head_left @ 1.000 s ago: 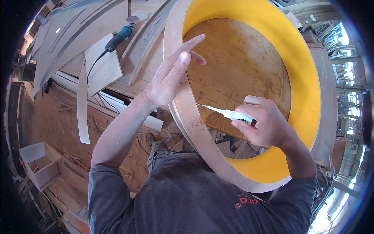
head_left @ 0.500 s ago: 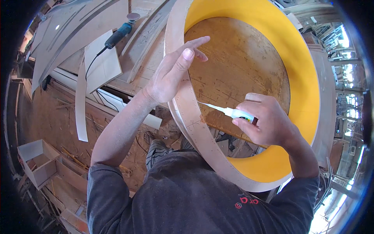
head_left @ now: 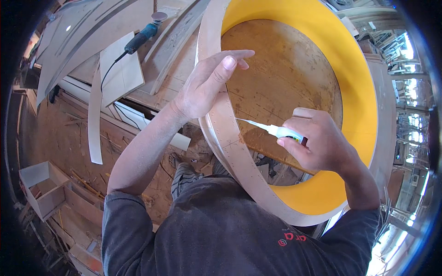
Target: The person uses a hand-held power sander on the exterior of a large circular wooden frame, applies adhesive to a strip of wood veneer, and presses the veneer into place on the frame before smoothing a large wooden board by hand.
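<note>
A large ring-shaped wooden frame (head_left: pixel 232 131) stands in front of me, its inner wall lined with a yellow sheet (head_left: pixel 357 92). My left hand (head_left: pixel 209 85) rests on the ring's left rim, fingers stretched over the edge into the opening. In my right hand (head_left: pixel 317 140) is a small white glue bottle (head_left: pixel 285 133) with a long thin nozzle. It is tilted nearly level, its tip at the inner edge of the left rim, below my left hand. Whether the tip touches the rim I cannot tell. Small dots, like fastener heads, run along the rim.
A brown worktop (head_left: pixel 285 78) shows through the ring. To the left lie a corded angle grinder (head_left: pixel 142 39), a pale board (head_left: pixel 120 73) and curved wooden strips (head_left: pixel 177 50). An open wooden box (head_left: pixel 43 193) stands on the littered floor at lower left.
Both hands and the glue bottle have shifted very slightly right in the picture. My left hand has also slid a little down along the rim. Both grips look the same.
</note>
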Demonstrator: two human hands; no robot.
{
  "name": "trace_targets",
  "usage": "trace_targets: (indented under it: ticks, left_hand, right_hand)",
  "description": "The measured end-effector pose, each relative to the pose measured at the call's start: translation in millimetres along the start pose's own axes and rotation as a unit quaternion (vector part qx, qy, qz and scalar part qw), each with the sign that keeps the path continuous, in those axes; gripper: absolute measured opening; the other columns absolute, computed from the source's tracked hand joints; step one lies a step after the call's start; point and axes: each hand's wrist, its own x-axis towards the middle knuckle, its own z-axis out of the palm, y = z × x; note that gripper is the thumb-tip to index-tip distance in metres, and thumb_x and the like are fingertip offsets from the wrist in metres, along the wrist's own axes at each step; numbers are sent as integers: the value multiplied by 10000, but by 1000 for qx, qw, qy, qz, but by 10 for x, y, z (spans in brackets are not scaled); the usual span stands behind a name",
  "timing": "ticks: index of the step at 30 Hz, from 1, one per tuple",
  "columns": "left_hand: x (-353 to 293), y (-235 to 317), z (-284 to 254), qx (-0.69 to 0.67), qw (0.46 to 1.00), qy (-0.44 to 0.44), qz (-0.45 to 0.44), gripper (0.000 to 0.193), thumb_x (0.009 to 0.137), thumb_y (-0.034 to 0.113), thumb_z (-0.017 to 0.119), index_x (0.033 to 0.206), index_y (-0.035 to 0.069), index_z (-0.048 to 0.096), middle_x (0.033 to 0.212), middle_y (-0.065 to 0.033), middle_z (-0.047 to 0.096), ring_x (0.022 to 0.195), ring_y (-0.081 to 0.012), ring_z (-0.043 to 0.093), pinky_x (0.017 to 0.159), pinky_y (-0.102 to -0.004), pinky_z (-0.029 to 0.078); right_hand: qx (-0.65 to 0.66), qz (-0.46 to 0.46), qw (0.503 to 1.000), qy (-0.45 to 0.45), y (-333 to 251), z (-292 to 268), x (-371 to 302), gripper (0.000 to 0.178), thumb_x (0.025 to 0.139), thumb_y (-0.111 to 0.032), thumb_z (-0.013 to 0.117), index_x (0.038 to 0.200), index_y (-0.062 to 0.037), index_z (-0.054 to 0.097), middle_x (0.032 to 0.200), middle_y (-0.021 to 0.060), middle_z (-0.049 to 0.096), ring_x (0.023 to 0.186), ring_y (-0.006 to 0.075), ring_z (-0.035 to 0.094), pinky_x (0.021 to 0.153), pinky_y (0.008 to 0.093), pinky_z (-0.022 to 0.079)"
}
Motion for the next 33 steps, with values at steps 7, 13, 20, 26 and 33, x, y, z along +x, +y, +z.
trace_targets:
  ticks: [7,13,20,26,33]
  left_hand:
    - [5,21,-34,36,999,-5,9,807,1095,614,291,1384,-69,608,1167,-232,676,1193,-312,618,1061,-412,453]
    - [9,80,-27,37,999,-6,8,784,1100,587,316,1350,-89,623,1157,-242,678,1179,-325,633,1048,-415,465]
    - [-3,43,-13,35,999,1,17,762,1101,572,323,1348,-82,628,1151,-235,681,1175,-326,635,1040,-412,468]
    - [9,33,-10,59,998,7,23,777,1100,582,309,1329,-81,643,1091,-226,676,1127,-322,640,1015,-413,475]
    - [5,20,-11,63,997,15,39,758,1101,570,328,1322,-79,651,970,-182,649,1001,-296,633,920,-406,481]
  right_hand:
    - [-22,19,999,-13,-51,-42,25,162,844,-150,737,785,-24,654,706,155,570,671,369,588,609,480,465]
    - [-14,10,1000,-8,-27,-27,27,164,844,-149,737,789,-23,647,710,158,570,669,370,586,609,481,464]
    - [-10,21,999,-25,-53,-56,36,172,849,-146,733,774,-23,638,714,161,564,673,376,587,613,489,460]
    - [-31,19,999,-31,-79,-82,53,177,846,-142,733,763,-23,631,709,161,555,681,382,584,622,492,461]
    - [-32,-2,999,-21,-60,-64,63,193,843,-145,732,746,-27,614,717,169,558,699,389,584,628,496,461]
